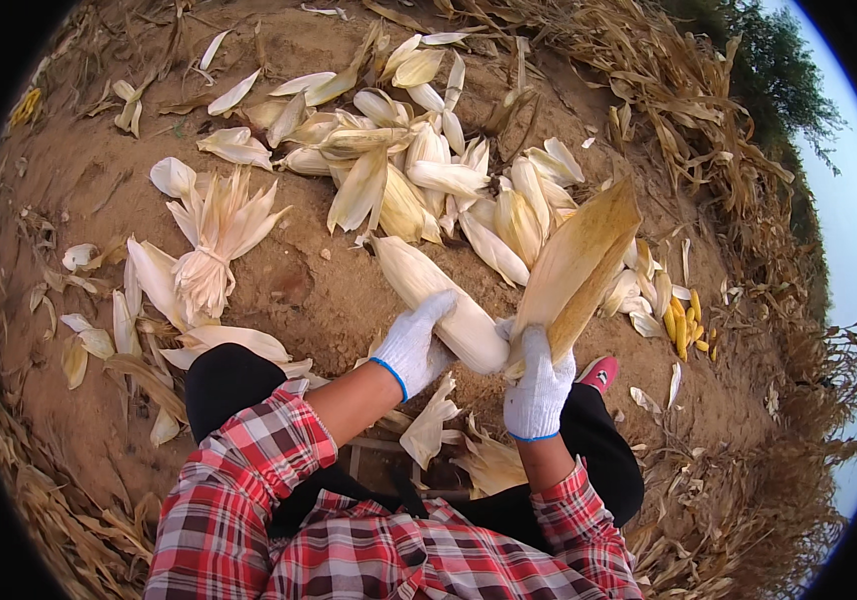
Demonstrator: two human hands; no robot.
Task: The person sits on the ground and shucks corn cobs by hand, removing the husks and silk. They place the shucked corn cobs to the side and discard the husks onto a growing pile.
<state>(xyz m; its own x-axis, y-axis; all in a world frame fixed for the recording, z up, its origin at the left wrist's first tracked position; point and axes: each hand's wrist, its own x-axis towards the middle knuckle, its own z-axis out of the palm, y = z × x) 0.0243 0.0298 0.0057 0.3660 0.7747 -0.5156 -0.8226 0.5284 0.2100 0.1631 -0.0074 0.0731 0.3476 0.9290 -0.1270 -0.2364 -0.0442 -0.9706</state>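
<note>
My left hand (417,345), in a white knit glove with a blue cuff edge, grips a pale ear of corn in its husk (440,304) around the middle. The ear slants from upper left to lower right. At its lower right end is my right hand (541,382), also gloved, with its fingers closed on a broad, dry tan husk leaf (575,262) that stands up and away from the ear. Whether that leaf is still joined to the ear cannot be told. Beyond the hands lies a heap of husk-covered corn ears (428,165).
A tied bundle of husks (207,259) lies at the left beside loose husks (166,285). Bare yellow corn cobs (682,322) are piled at the right. Dry corn stalks (668,97) edge the soil. Husks (428,427) lie between my legs.
</note>
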